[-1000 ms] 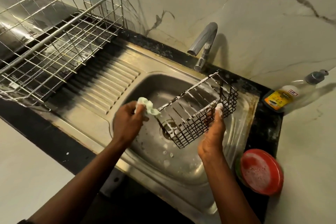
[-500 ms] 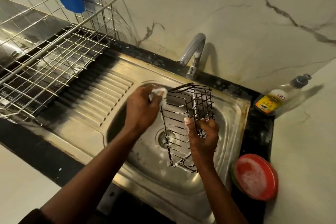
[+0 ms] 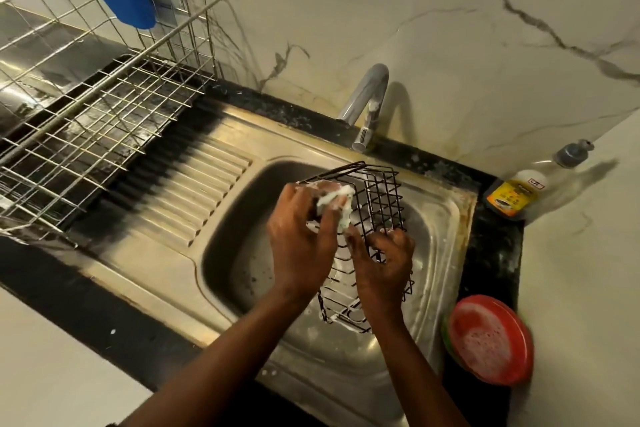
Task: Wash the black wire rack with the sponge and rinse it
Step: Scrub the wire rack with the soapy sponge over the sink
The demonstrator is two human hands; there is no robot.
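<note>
Presently, the left hand [image 3: 301,239] grips a soapy sponge [image 3: 341,204] against the upper wires of the black wire rack [image 3: 381,198]. The rack is held on end over the steel sink [image 3: 450,246], and the right hand [image 3: 384,260] clutches its side mesh.

Recommendation: hold firm and scrub wire by wire, as foam looks patchy.

No water runs from the tap [image 3: 367,97].

Surroundings: black counter [image 3: 86,305], marble wall [image 3: 450,45], chrome dish drainer [image 3: 104,97], sudsy red dish [image 3: 491,340].
</note>
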